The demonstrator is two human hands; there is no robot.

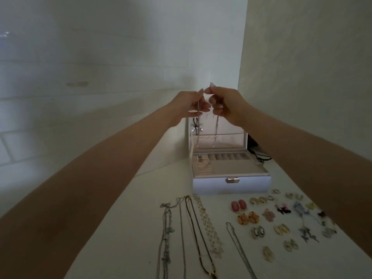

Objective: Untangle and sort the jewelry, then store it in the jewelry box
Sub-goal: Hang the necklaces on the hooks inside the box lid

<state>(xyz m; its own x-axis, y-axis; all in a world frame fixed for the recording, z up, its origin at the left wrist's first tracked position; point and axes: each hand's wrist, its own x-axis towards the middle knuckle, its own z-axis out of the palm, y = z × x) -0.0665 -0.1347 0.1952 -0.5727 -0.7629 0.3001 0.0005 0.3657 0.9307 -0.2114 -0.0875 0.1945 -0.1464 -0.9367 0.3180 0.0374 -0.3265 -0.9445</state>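
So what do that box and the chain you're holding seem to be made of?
The box: likely white faux leather, smooth with a soft sheen; shiny metal clasp; pale, velvety-looking lining. The chain: thin silvery metal, judging by its glint.

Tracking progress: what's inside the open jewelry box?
In the jewelry box, a dark cord necklace and a silver chain hang at the lid; small pieces lie in left compartments. The left hand and right hand cover the lid's top; beneath the tray is unseen.

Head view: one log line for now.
left hand: pinches silver chain | right hand: pinches same chain | chain: hangs before lid hooks | jewelry box: open | table: necklaces, earrings laid out
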